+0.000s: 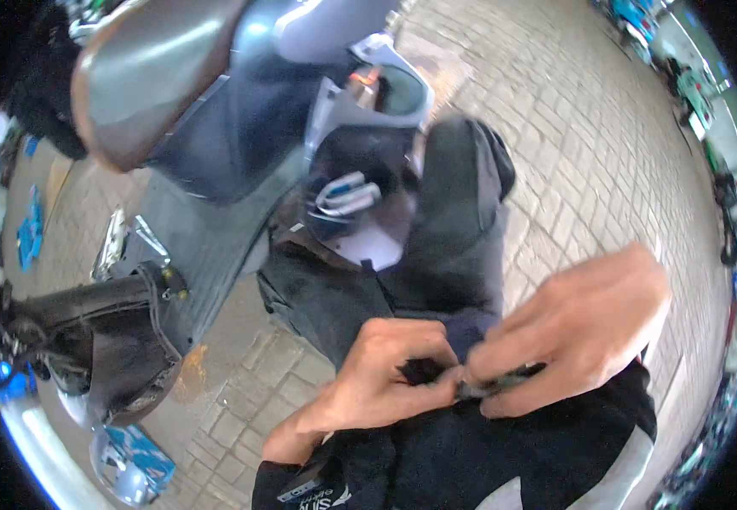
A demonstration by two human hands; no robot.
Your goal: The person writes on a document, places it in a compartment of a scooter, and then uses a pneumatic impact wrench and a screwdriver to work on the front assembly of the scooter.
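Close in front of my dark-clothed torso [504, 459], my two hands meet fingertip to fingertip. My left hand [385, 374] is closed in a pinch, thumb against forefinger. My right hand [589, 327] is slightly blurred, its thumb and fingers also pinched together. A small greyish thing [475, 389] shows between the fingertips, too small and covered to name. Beyond the hands are my bent legs in dark trousers [453, 246]. Beside my knee is a dark and grey scooter panel [368, 115] with an open pocket, and a white looped piece [347, 195] lies against it.
A scooter with a brown and dark seat [164, 68] and a grey ribbed footboard [215, 246] stands ahead on the left. A black panel [122, 340] sits at its near end. Brick paving [555, 110] surrounds it. A blue box [143, 450] lies at lower left.
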